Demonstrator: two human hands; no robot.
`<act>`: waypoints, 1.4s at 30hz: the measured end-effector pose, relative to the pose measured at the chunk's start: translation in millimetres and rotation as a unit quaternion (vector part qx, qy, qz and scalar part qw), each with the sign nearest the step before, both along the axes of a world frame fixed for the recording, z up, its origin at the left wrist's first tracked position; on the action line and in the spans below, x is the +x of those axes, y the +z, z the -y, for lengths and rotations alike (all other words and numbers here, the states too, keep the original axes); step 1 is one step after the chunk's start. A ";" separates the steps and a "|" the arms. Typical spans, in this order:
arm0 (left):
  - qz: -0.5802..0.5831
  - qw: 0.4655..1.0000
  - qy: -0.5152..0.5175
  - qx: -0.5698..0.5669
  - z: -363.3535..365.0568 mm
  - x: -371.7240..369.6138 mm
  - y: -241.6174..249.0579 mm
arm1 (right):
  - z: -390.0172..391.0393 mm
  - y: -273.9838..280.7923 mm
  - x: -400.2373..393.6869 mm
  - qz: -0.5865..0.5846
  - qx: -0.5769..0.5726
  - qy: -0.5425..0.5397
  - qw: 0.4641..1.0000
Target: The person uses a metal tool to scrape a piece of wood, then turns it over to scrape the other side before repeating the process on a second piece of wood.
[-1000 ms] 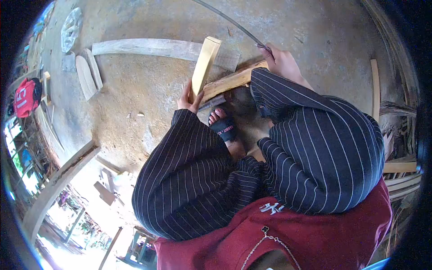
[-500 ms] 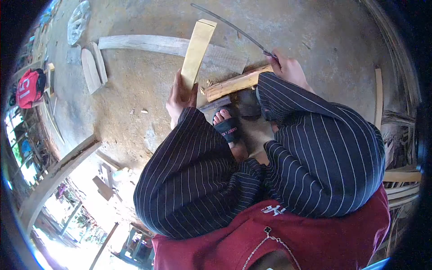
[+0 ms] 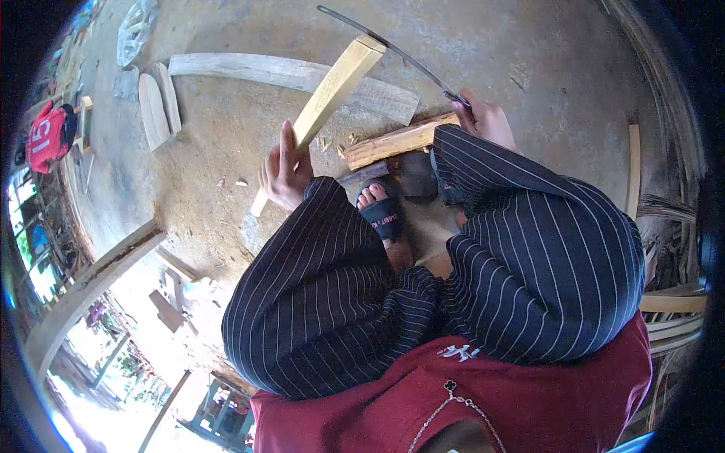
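Observation:
My left hand point(image 3: 285, 175) is closed around a pale, squared piece of wood point(image 3: 332, 94), which slants up to the right; its lower end shows below my fingers. In my right hand point(image 3: 485, 122) is the grip of a machete point(image 3: 393, 47), seen nearly edge-on as a long, dark, slightly curved blade. The top end of the wood overlaps the blade in this view. Below them a thick yellowish block of wood point(image 3: 400, 142) lies on the ground by my feet, with small wood chips point(image 3: 326, 143) at its left end.
Long grey boards point(image 3: 249, 68) and two shorter rounded boards point(image 3: 152, 109) lie on the concrete floor point(image 3: 204, 143). A clear plastic bag point(image 3: 136, 32) is at the upper left. Another person in a red shirt point(image 3: 47, 136) is at the far left. Wood strips point(image 3: 633, 170) line the right side.
My left hand has shifted left and tilted the wood further over to the right, bringing its top end across the blade. More chips show beside the block. The right hand has barely moved.

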State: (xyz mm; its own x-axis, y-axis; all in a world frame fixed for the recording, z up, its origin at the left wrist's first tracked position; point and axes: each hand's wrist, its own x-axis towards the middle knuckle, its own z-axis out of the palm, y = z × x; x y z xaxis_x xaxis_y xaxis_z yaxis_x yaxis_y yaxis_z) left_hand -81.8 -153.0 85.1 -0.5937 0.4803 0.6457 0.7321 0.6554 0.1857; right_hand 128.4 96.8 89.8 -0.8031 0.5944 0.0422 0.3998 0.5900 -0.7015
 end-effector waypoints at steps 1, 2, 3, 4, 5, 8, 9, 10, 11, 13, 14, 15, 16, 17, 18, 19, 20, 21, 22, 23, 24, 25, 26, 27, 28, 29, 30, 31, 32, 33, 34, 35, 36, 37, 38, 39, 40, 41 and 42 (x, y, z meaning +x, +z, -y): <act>-0.026 1.000 0.003 0.001 -0.6 -0.3 1.4 | 0.4 1.4 -0.4 -0.001 -0.002 0.001 1.000; -0.044 0.999 -0.001 0.008 0.2 -2.0 1.4 | 0.2 1.3 -0.3 -0.004 -0.002 0.003 1.000; -0.063 0.998 -0.005 0.014 1.7 -4.8 1.5 | 0.1 -0.1 0.3 -0.007 -0.002 0.006 1.000; -0.082 0.996 -0.009 0.020 3.1 -6.9 1.7 | 0.6 -1.0 0.6 -0.009 -0.002 0.008 1.000; -0.075 0.997 -0.010 0.024 4.2 -8.0 1.3 | 1.9 -2.2 0.8 -0.014 0.001 0.005 1.000; -0.057 0.998 -0.005 0.029 6.9 -8.5 0.0 | 6.2 -6.0 0.8 -0.015 0.001 0.002 1.000; -0.053 0.998 0.003 0.026 7.4 -7.9 -0.1 | 6.8 -7.4 0.6 -0.008 -0.003 0.003 1.000; -0.048 0.998 0.010 0.024 7.6 -7.3 -0.2 | 7.0 -8.1 0.4 -0.001 -0.008 0.004 1.000; -0.065 0.997 0.020 0.025 7.2 -7.1 -0.3 | 7.3 -8.2 0.2 -0.013 0.003 0.005 1.000; -0.098 0.994 0.041 0.026 2.7 -5.8 6.2 | 9.4 -5.4 -0.3 -0.036 0.022 0.007 0.999; -0.096 0.994 0.047 0.025 1.9 -6.1 7.7 | 9.9 -6.2 0.2 -0.032 0.018 0.009 0.999; -0.095 0.994 0.053 0.024 0.8 -6.8 8.6 | 10.2 -7.5 0.7 -0.028 0.014 0.012 0.999; -0.094 0.994 0.059 0.024 0.2 -7.1 10.3 | 10.9 -7.6 1.3 -0.024 0.011 0.015 1.000; -0.095 0.993 0.063 0.018 -0.2 -7.3 10.6 | 11.8 -10.2 1.1 -0.023 0.016 0.010 1.000; -0.096 0.993 0.066 0.011 -1.0 -7.6 11.3 | 12.6 -12.5 -0.1 -0.023 0.022 0.005 0.999; -0.097 0.993 0.069 0.005 -1.6 -7.5 12.7 | 13.0 -13.6 -0.9 -0.023 0.028 0.001 0.999; -0.094 0.993 0.069 0.001 -2.5 -6.3 14.1 | 13.3 -14.1 -0.9 -0.021 0.024 -0.003 1.000; -0.091 0.993 0.069 -0.003 -4.7 -4.2 16.3 | 13.8 -12.9 -1.4 -0.018 0.019 -0.006 1.000; -0.087 0.994 0.069 -0.007 -5.8 -2.8 17.3 | 14.2 -12.1 -2.1 -0.016 0.016 -0.010 1.000; -0.082 0.994 0.072 -0.015 -5.0 -2.4 16.6 | 14.7 -14.1 -2.0 -0.013 0.017 -0.014 1.000; -0.076 0.994 0.075 -0.022 -4.2 -1.8 15.4 | 14.9 -18.1 -1.2 -0.010 0.020 -0.017 1.000; -0.071 0.994 0.079 -0.029 -3.8 -1.3 14.2 | 14.4 -19.3 -1.8 -0.007 0.023 -0.019 1.000; -0.070 0.994 0.081 -0.026 -3.7 -0.7 13.5 | 14.5 -19.1 -1.6 -0.005 0.017 -0.020 1.000; -0.070 0.994 0.083 -0.024 -4.1 -0.1 12.7 | 15.9 -17.5 -1.2 -0.003 0.010 -0.021 1.000; -0.070 0.994 0.084 -0.021 -4.8 0.0 12.4 | 16.4 -16.5 -1.4 -0.001 0.004 -0.023 1.000; -0.069 0.994 0.085 -0.022 -5.1 0.2 12.2 | 16.1 -16.5 -1.9 0.001 0.000 -0.023 1.000; -0.068 0.994 0.086 -0.024 -5.1 1.0 11.8 | 16.0 -17.0 -1.6 0.003 -0.003 -0.024 1.000; -0.067 0.994 0.087 -0.025 -5.2 2.0 11.0 | 15.7 -17.9 -1.2 0.007 -0.006 -0.025 1.000; -0.051 0.994 0.088 -0.031 -5.6 3.0 9.6 | 15.6 -19.7 -1.4 -0.004 0.002 -0.026 1.000; -0.033 0.995 0.089 -0.036 -6.1 4.5 7.5 | 15.6 -22.1 -2.2 -0.014 0.009 -0.028 0.999; -0.015 0.995 0.090 -0.042 -6.5 7.2 4.2 | 14.4 -27.0 -0.9 -0.023 0.017 -0.029 0.999; 0.053 0.993 0.082 -0.068 -6.8 9.9 -2.9 | 12.1 -32.8 0.6 0.001 0.017 -0.026 1.000; 0.121 0.985 0.073 -0.095 -6.3 11.7 -14.2 | 9.4 -40.6 1.1 0.026 0.016 -0.022 0.999; 0.187 0.973 0.065 -0.121 -5.0 13.4 -26.5 | 7.0 -49.7 1.5 0.050 0.014 -0.017 0.999; 0.204 0.961 0.045 -0.182 -3.7 16.8 -40.1 | 3.8 -62.3 3.6 0.064 0.027 -0.004 0.998; 0.320 0.918 0.024 -0.235 -6.8 17.8 -42.4 | 0.2 -73.7 6.3 0.079 0.040 0.009 0.996; 0.366 0.889 -0.002 -0.276 -5.8 17.1 -49.9 | -3.1 -84.5 10.6 0.093 0.053 0.023 0.994; 0.410 0.855 -0.029 -0.315 -3.1 15.9 -60.2 | -3.3 -80.7 10.0 0.123 0.047 0.009 0.991; 0.435 0.847 -0.035 -0.303 -0.4 15.9 -71.0 | -3.2 -76.9 10.6 0.153 0.040 -0.006 0.987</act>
